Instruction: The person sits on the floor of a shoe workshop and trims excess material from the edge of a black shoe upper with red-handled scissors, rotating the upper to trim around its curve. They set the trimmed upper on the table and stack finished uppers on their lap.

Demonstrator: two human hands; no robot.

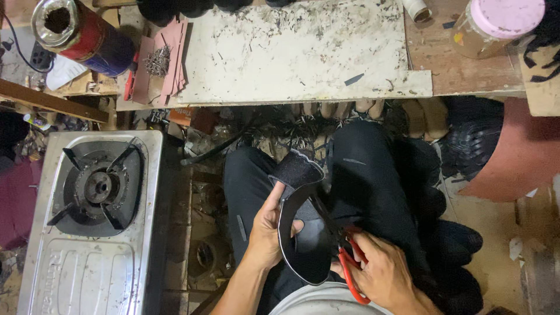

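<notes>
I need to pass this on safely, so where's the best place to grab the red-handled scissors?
Take the red-handled scissors by the handle loops, coming from the right hand side. The blades point up into the black curved piece, so the handles are the only safe, exposed end.

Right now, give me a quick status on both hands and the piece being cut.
Left hand grips black shoe piece. Right hand works red scissors at its edge. Gas stove sits left, apart.
</notes>
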